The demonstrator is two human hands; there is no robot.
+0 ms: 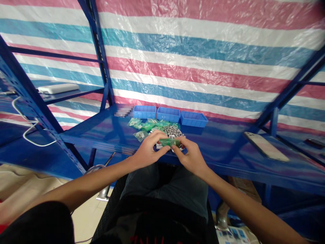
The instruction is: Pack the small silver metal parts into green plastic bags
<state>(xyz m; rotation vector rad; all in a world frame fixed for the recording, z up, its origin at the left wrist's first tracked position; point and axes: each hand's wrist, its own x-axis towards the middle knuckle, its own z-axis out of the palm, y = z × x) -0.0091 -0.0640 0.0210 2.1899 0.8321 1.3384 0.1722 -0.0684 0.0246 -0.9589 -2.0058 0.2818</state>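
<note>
Between my two hands, just above the near edge of the blue table, is a small green plastic bag point(166, 142). My left hand point(153, 148) pinches its left end between thumb and fingers. On its right end my right hand point(186, 150) has its fingertips closed. What lies inside the bag is too small to make out. Right behind the hands is a pile of small silvery metal parts point(173, 130), partly hidden by the fingers. Several more green-printed bags point(149, 124) lie flat to the left of and behind that pile.
Three blue plastic bins point(169, 114) stand in a row at the back of the blue table point(218, 142). A phone point(266, 146) lies at the right. Blue rack posts point(101, 64) rise on both sides. A white device point(59, 88) sits on the left shelf, with a white cable point(27, 140) hanging nearby.
</note>
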